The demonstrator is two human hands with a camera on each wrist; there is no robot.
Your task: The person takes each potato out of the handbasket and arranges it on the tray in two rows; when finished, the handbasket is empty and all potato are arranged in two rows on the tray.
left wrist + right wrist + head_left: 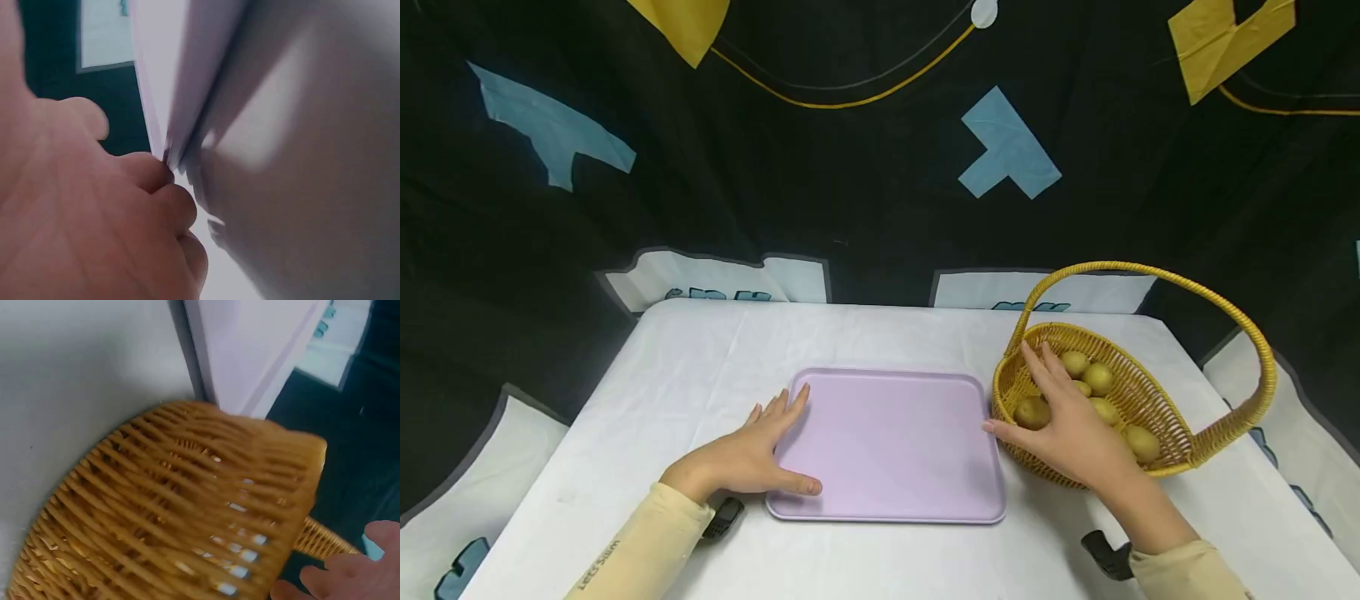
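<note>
Potatoes (1099, 379), small, round and yellow-brown, inside the basket (1161, 417) at the right side of the worktop (865, 558). Plain to see from the head; from the right wrist, mostly hidden behind the basket's wall, with bits of yellow through the gaps. Right hand (1063, 425) over the basket's left side, stretched wide, thumb out, fingers nearly straight, holding nothing; cannot tell if touching the rim. Left hand (748, 454) spread wide too, thumb over the left edge of the tray (891, 450), holding nothing. From the left wrist, fingers right by the tray's raised side, seen up close; cannot tell if touching. Basket woven from yellow-brown strands, bumpy, with little holes best seen from the right wrist. Tall hooped handle (1105, 266), wrapped round and round, whole only from the head. Tray flat, smooth, pale purple, with round corners and a low lip, just left of the basket. Worktop white, with faint creases.
</note>
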